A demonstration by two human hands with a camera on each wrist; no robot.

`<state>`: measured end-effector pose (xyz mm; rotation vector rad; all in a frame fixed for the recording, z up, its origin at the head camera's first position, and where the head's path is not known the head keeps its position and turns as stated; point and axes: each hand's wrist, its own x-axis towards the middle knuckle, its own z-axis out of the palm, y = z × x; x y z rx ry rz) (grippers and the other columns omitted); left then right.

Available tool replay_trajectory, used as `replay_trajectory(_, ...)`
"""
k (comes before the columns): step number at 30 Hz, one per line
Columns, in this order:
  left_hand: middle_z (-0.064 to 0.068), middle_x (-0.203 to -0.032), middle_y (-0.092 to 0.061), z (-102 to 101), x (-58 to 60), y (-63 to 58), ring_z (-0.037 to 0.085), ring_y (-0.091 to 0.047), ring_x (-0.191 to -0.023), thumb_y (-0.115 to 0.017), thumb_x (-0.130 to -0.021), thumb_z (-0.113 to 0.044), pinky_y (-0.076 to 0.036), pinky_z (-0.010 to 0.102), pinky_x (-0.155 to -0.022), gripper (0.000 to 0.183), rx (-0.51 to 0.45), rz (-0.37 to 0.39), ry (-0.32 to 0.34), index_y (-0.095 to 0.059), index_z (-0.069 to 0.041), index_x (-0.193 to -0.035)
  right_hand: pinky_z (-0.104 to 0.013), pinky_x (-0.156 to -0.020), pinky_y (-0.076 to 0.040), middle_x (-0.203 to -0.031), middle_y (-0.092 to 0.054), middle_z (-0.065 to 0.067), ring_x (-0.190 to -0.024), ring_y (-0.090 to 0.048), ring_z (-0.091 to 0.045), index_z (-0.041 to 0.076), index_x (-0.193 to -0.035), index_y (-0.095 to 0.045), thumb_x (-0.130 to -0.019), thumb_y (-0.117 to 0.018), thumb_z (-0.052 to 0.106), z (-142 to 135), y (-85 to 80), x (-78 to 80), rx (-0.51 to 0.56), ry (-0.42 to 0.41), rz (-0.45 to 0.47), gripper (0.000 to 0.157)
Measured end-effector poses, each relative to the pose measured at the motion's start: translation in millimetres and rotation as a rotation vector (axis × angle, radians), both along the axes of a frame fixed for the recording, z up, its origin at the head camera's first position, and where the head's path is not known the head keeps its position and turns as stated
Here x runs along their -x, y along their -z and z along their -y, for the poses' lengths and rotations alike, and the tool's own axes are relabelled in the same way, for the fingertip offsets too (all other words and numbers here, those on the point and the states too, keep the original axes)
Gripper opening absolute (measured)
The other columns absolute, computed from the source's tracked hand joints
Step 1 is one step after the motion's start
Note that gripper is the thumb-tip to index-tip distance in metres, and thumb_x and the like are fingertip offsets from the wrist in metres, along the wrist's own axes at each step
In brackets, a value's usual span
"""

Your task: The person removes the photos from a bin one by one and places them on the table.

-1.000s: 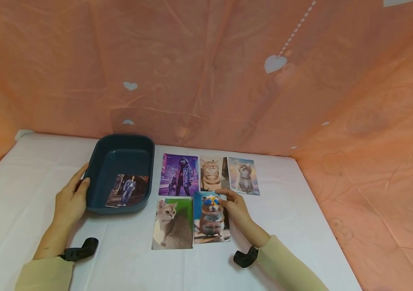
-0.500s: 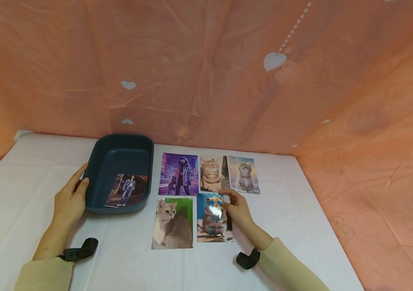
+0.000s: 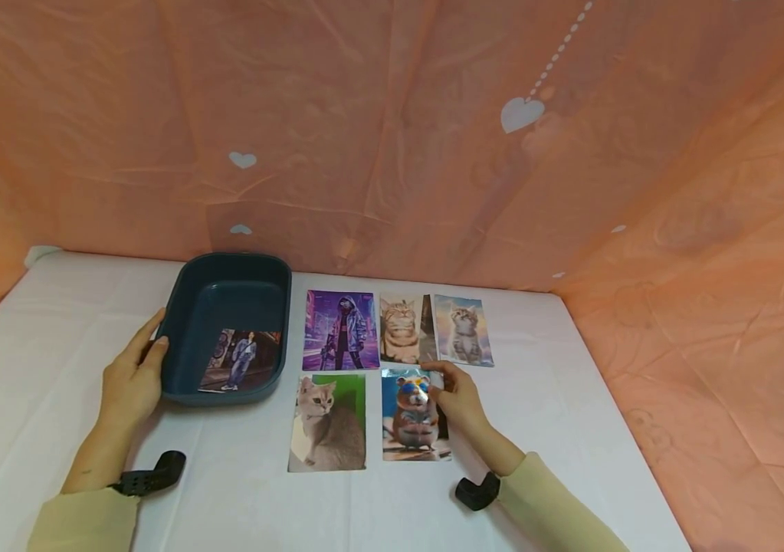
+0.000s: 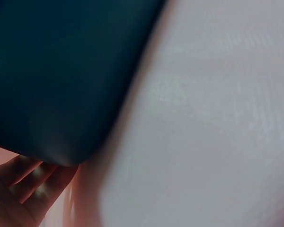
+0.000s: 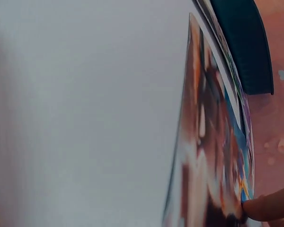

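Observation:
My left hand [image 3: 129, 383] grips the left side of a dark blue tray [image 3: 178, 330], thumb at the rim. In the left wrist view its fingers [image 4: 54, 187] lie against the tray's outside. A photo card of a person in denim [image 3: 240, 360] lies inside the tray. With thumb and fingers, my right hand [image 3: 462, 399] pinches the upper right edge of a hamster-in-sunglasses photo card [image 3: 414, 422]. To its left lies a grey cat card [image 3: 329, 429]. Behind it are a purple hooded-figure card [image 3: 341, 330], an orange cat card [image 3: 400, 330] and a kitten card [image 3: 464, 330].
A white cloth [image 3: 240, 491] covers the table. Orange fabric with white hearts [image 3: 364, 153] hangs behind and to the right. Each wrist wears a black band camera [image 3: 150, 477]. The tray stands close to the back edge.
The hamster card has slid a little to the right with my right hand, widening the gap to the grey cat card. The left hand and tray hold almost still.

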<state>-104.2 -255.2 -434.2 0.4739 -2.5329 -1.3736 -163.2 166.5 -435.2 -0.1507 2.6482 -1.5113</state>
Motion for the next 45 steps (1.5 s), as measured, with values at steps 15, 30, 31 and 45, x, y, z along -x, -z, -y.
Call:
replay_trajectory(15, 0.036, -0.140, -0.040, 1, -1.4, -1.1, 0.056, -0.036, -0.126, -0.027, -0.105, -0.033, -0.026, 0.068, -0.100, 0.049, 0.002, 0.013, 0.001, -0.022, -0.024, -0.153, -0.026, -0.072, -0.046, -0.110, -0.061, -0.023, -0.094, -0.057, -0.031, -0.004, -0.114, -0.064, -0.079, -0.069, -0.001, -7, 19.2, 6.0, 0.045, 0.103, -0.091, 0.036)
replay_trajectory(30, 0.036, -0.139, -0.039, 1, -2.3, -0.6, 0.057, -0.034, -0.127, -0.027, -0.105, -0.034, -0.026, 0.069, -0.100, 0.050, 0.008, 0.025, 0.008, -0.021, -0.024, -0.154, -0.029, -0.075, -0.052, -0.110, -0.063, -0.024, -0.093, -0.063, -0.031, -0.004, -0.115, -0.063, -0.084, -0.067, 0.001, 24, 12.5, 12.6, 0.182, 0.089, -0.056, 0.031)
replay_trajectory(31, 0.037, -0.139, -0.040, 1, -2.1, -0.4, 0.057, -0.034, -0.126, -0.027, -0.105, -0.034, -0.026, 0.069, -0.100, 0.050, 0.009, 0.023, 0.008, -0.021, -0.024, -0.154, -0.030, -0.075, -0.052, -0.110, -0.063, -0.024, -0.093, -0.063, -0.031, -0.004, -0.115, -0.063, -0.084, -0.067, 0.001, 28, 11.9, 13.2, 0.189, 0.082, -0.055, 0.031)
replay_trajectory(45, 0.036, -0.131, -0.046, -1, -0.5, -0.8, 0.053, -0.039, -0.122, -0.028, -0.105, -0.034, -0.028, 0.067, -0.099, 0.049, -0.008, -0.004, 0.001, -0.023, -0.024, -0.153, -0.022, -0.068, -0.047, -0.113, -0.063, -0.023, -0.085, -0.056, -0.010, -0.003, -0.115, -0.064, -0.082, -0.068, 0.000, 96, -3.0, 21.1, 0.334, 0.041, 0.018, 0.033)
